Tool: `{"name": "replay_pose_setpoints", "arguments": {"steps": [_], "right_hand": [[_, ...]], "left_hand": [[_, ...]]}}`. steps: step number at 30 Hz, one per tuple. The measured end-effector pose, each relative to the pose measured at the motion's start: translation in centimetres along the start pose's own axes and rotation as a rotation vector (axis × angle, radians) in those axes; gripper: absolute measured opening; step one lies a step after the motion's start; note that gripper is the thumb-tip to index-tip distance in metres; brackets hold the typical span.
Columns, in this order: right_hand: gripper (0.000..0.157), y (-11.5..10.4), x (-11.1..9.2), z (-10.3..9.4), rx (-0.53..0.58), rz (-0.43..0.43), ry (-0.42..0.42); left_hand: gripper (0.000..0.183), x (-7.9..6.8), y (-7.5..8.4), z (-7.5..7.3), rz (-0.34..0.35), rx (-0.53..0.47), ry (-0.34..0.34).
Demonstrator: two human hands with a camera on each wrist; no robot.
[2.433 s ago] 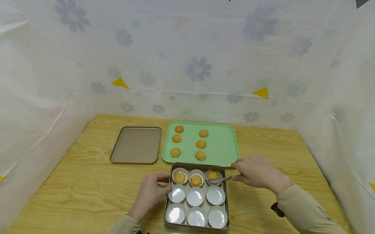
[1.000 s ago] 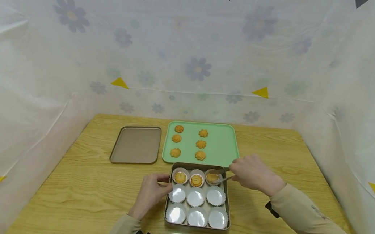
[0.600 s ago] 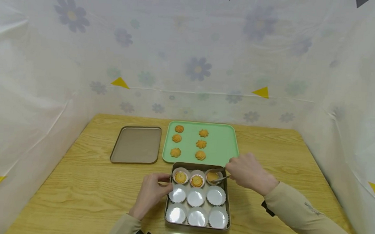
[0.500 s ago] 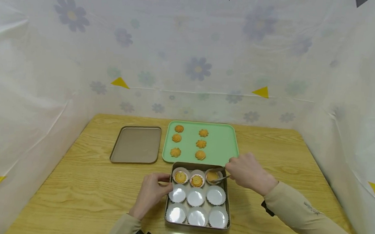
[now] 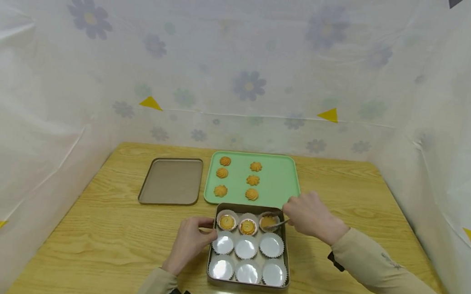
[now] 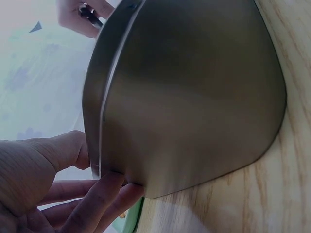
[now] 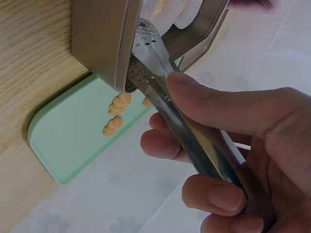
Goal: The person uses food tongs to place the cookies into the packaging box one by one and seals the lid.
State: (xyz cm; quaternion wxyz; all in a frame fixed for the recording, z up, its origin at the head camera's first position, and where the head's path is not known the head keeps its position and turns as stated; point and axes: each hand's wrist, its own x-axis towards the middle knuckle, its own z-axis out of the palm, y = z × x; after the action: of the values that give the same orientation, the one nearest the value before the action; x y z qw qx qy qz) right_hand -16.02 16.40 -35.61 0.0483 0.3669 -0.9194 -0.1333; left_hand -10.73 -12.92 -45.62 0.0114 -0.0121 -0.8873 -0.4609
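A deep metal baking tin (image 5: 248,286) stands near me, lined with rows of white paper cups (image 5: 246,247). The far row holds cookies: one (image 5: 226,222) at left, one (image 5: 248,227) in the middle and one (image 5: 268,221) at right. My left hand (image 5: 191,242) grips the tin's left rim, the thumb at its edge and fingers against the outer wall in the left wrist view. In my right hand (image 5: 314,217) are metal tongs (image 7: 192,131) with perforated tips. Those tips reach over the tin's right wall into the far right cup, around the cookie; whether they touch it I cannot tell.
Behind the tin lies a green tray (image 5: 278,177) with two columns of piped cookies (image 5: 252,180). A shallow brown tray (image 5: 171,181) sits to its left. Everything rests on a wooden table (image 5: 102,238), enclosed by a pale flowered curtain (image 5: 240,74).
My right hand has shifted slightly left with the tongs, and the far right cookie now sits lower in its cup. My left hand has stayed on the tin.
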Motion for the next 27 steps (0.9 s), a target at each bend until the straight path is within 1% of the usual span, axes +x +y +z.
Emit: {"name": "replay_pose_setpoints", "arguments": {"steps": [4, 6, 13, 19, 22, 27], "right_hand": [[0.030, 0.3, -0.1, -0.5, -0.012, -0.001, -0.005], [0.031, 0.4, -0.1, -0.7, -0.007, -0.002, 0.005], [0.040, 0.7, -0.2, -1.2, 0.007, -0.014, 0.045], [0.048, 1.0, -0.7, -1.1, 0.007, -0.007, 0.090], [0.046, 1.3, -1.0, -0.6, 0.009, -0.005, 0.125], [0.035, 1.7, -1.4, 0.3, 0.002, -0.014, 0.171]], "left_hand": [[0.034, 0.0, 0.0, 0.0, 0.000, -0.001, 0.003], [0.034, 0.0, 0.0, 0.0, 0.000, -0.001, 0.004], [0.033, 0.1, -0.1, 0.0, 0.006, 0.004, 0.017], [0.034, 0.0, -0.1, -0.1, 0.005, -0.004, 0.007], [0.034, 0.0, 0.0, -0.1, 0.002, -0.005, 0.004], [0.034, -0.1, 0.0, -0.1, 0.003, -0.003, 0.004]]}}
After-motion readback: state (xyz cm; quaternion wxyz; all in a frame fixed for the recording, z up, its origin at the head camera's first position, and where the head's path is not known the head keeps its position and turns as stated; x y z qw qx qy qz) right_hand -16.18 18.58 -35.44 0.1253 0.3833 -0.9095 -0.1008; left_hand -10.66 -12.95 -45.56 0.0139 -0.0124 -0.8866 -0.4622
